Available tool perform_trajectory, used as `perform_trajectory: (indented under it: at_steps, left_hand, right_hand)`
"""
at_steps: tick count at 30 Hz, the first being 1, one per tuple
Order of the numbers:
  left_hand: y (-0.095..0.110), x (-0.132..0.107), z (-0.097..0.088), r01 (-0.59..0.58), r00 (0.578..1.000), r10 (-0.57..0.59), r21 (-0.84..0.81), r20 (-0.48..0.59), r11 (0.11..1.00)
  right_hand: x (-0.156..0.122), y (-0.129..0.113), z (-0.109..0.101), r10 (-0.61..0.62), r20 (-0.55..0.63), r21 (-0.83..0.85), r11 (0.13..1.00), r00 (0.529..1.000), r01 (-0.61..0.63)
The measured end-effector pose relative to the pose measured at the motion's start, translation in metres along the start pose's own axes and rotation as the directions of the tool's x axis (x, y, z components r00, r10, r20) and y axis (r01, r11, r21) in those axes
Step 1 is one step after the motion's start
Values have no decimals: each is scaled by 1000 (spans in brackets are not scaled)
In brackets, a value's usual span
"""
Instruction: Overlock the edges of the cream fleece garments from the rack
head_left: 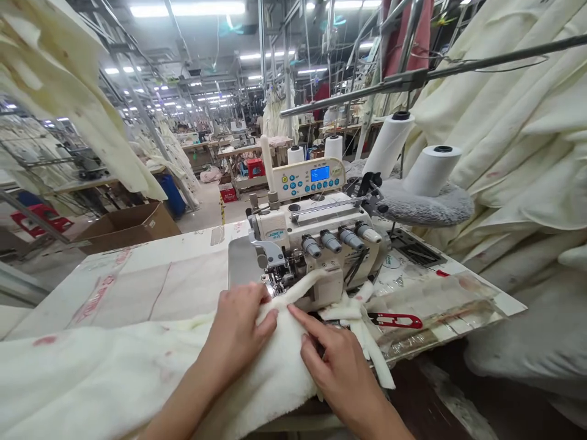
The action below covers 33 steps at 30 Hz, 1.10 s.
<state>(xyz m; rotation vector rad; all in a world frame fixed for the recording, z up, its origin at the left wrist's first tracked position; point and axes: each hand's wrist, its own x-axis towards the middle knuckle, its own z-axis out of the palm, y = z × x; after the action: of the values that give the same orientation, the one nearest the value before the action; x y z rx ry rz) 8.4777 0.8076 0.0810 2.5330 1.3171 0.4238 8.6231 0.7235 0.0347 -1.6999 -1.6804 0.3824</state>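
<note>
A long cream fleece fabric piece (105,373) with pinkish marks spreads from the left across the table to the needle area of a white overlock sewing machine (328,284). My left hand (241,321) lies at the machine's presser foot, its fingers curled down on the fleece and the thumb against it, closed on the cloth. To the right, my right hand (339,360) presses a stretched index fingertip on the fabric near a narrow fleece strip (305,286). Its thumb is apart from that finger, and the other fingers are partly hidden.
Red-handled thread snips (398,320) lie right of the machine beside fleece scraps (378,354). Thread cones (431,171) stand behind, near hanging cream garments (513,122). A metal rail (348,98) crosses above. A cardboard box (128,226) sits beyond the table (192,241).
</note>
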Motion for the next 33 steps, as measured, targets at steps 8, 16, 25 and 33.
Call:
perform_trajectory:
  at_steps: [8, 16, 25, 33]
  left_hand:
    - [2, 11, 4, -1, 999, -2, -69, -45, 998]
    - [0, 15, 10, -19, 995, 22, 40, -99, 999]
    - [-3, 15, 13, -29, 992, 42, 107, -119, 994]
    - [-7, 15, 15, -35, 987, 51, 106, -150, 994]
  right_hand:
    - [10, -1, -2, 8, 81, -40, 999, 997, -5]
    - [10, -1, 4, 70, 91, 141, 987, 993, -82]
    - [12, 2, 3, 66, 98, 198, 977, 993, -84]
    - [8, 6, 10, 42, 63, 166, 985, 997, -52]
